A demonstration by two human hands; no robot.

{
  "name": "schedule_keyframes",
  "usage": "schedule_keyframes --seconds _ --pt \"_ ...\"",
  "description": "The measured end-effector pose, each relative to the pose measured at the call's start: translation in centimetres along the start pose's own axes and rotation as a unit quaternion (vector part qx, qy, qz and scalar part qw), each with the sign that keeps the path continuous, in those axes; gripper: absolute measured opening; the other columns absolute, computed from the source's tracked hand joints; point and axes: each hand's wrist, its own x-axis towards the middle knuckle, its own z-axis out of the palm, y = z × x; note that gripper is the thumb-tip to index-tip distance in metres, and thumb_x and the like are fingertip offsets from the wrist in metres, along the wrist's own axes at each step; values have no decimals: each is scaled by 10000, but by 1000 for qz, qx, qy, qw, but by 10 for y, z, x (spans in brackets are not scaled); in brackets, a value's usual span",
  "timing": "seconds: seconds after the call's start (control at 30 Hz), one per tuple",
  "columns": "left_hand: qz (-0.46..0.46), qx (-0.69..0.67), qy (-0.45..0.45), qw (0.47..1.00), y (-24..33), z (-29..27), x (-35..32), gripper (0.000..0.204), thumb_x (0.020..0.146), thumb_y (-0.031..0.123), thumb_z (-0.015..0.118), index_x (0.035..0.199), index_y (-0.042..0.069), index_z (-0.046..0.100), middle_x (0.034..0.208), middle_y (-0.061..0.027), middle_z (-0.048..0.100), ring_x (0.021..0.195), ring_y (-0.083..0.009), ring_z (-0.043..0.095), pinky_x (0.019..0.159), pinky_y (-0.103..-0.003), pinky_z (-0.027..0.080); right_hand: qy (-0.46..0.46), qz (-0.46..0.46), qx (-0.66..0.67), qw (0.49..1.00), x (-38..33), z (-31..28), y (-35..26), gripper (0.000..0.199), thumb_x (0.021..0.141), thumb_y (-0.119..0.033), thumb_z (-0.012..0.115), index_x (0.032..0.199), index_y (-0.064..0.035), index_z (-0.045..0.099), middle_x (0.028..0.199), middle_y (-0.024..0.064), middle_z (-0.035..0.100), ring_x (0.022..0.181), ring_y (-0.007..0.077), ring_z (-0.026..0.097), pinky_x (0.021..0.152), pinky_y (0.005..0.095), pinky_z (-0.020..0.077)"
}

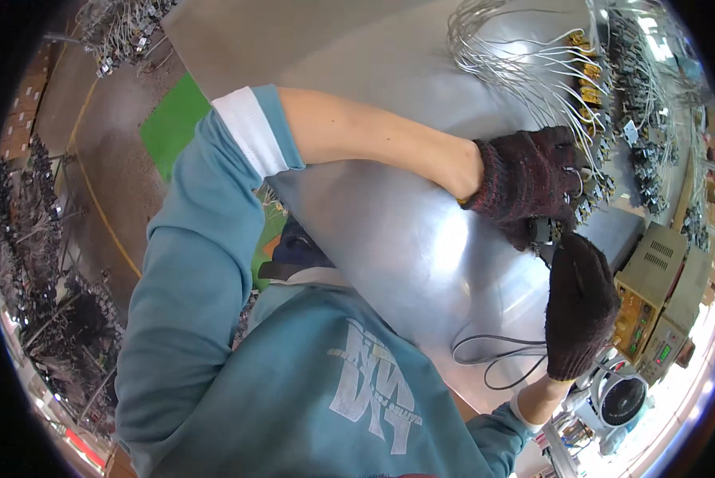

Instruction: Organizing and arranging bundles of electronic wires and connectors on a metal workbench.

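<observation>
Both my hands wear dark knitted gloves and meet over a shiny metal table (389, 223). My left hand (528, 177) reaches across from the left, its fingers curled around a small black part (544, 232) with thin white wires. From the lower right, my right hand (580, 307) comes up with its fingertips closed on the same part from below. Just beyond the hands lie rows of similar small black parts (640, 171) with white wires (524, 72) and yellow connectors (588, 76).
Beige test instruments (652, 275) with a green display stand at the table's right edge, and a round white device (622, 398) sits below them. A black cable (493, 354) loops on the table near my right wrist. On the left are grey floor and a green mat (174, 127).
</observation>
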Motion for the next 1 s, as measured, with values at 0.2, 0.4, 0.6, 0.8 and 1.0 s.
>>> schedule_keyframes --seconds 0.2,0.4,0.6,0.8,1.0 --pt "-14 -13 -27 999 0 -2 3 548 652 550 840 1138 313 750 1196 -20 680 1278 -316 552 1131 -541 380 -56 -47 -76 994 14 -14 -9 193 935 -50 730 1126 -38 748 1078 165 758 943 335 752 827 383 583" --pt "2 -32 29 999 -1 4 -1 489 683 527 820 1111 300 755 1203 -45 673 1261 -323 560 1114 -541 389 -62 -81 -102 990 14 -12 -10 195 925 -65 742 1120 -64 756 1099 150 760 957 342 753 826 386 586" --pt "71 -34 41 996 -21 2 5 599 688 550 830 1207 270 720 1301 -64 640 1286 -340 546 1113 -539 384 -36 -38 -28 998 -2 -18 16 247 943 -38 727 1189 -39 748 1136 149 765 987 290 753 841 385 589" --pt "-11 223 -40 974 -73 -31 13 1013 731 648 794 1606 309 410 1678 -74 365 1557 -358 305 1286 -579 174 30 219 13 975 -27 -40 92 275 1045 -119 648 1294 -29 724 1176 53 761 1004 121 681 863 264 546" --pt "-266 173 -223 922 -101 -53 8 1085 801 660 741 1616 66 339 1363 -246 642 1245 -400 642 985 -534 545 8 115 -20 993 -38 -24 161 283 1041 -149 674 1277 0 720 1222 119 758 1069 171 704 926 331 562"
